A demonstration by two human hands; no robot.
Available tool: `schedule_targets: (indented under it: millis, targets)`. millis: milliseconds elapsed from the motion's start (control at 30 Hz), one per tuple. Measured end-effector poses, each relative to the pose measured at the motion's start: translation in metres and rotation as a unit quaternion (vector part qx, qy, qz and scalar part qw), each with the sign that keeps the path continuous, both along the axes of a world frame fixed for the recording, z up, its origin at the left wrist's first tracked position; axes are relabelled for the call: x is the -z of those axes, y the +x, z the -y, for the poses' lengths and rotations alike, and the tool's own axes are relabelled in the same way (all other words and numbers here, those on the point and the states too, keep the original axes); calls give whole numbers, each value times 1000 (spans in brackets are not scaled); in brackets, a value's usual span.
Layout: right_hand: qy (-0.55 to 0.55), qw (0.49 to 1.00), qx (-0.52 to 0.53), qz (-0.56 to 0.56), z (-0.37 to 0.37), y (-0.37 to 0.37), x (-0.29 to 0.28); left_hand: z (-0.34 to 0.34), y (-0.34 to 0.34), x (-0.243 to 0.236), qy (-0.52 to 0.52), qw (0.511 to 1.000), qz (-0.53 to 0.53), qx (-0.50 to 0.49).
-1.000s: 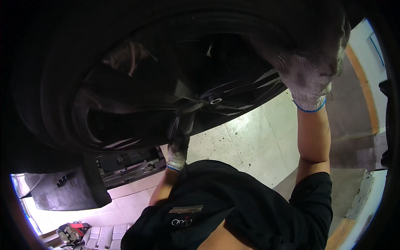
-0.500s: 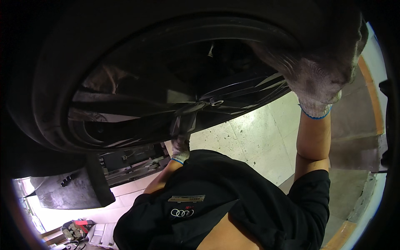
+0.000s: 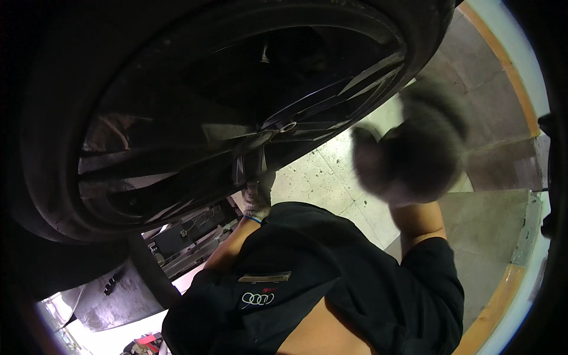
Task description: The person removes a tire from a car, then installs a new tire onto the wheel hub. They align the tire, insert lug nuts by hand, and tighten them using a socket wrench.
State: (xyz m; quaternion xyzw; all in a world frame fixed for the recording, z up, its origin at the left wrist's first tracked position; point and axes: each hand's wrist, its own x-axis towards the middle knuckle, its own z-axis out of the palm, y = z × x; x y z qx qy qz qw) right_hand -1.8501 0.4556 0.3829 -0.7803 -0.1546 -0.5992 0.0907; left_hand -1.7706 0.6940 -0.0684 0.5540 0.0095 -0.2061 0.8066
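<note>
A large dark wheel point(image 3: 284, 109), a tyre on a multi-spoke rim, fills the upper left. At its near lower edge my left hand point(image 3: 256, 201), in a grey knitted glove with a dirty dark palm side, is closed on the end of a spoke; its fingertips are partly hidden. My right hand point(image 3: 414, 157), in a dark-soiled glove, is off the wheel to its right. Motion blurs it, but the thumb stands apart from the fingers and nothing shows in the grasp.
Behind the wheel's lower left hang a dark panel point(image 3: 118, 296) and a metal lift-like frame point(image 3: 189, 236). Pale speckled floor tiles point(image 3: 319, 177) lie below the wheel. An orange-edged border point(image 3: 512, 77) curves along the right. A red item point(image 3: 151, 342) lies among clutter at lower left.
My right hand has let go of the wheel's upper right edge and swung down and away from it. The wheel appears shifted left in view. My left hand stays at the spoke.
</note>
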Motion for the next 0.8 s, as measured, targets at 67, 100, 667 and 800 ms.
schedule_targets:
  millis: [67,100,667,800]
  targets:
    - [43,993,-20,-106,-30,4,42,0,3,5,-91,992,-81,-21]
    - [78,977,-11,-197,-37,9,59,1,2,4,-135,989,-52,-11]
    - [271,935,3,-227,-26,23,76,2,-7,-47,-179,974,-135,-15]
    - [109,965,55,-232,-39,17,80,4,-11,-49,-196,979,-59,-17]
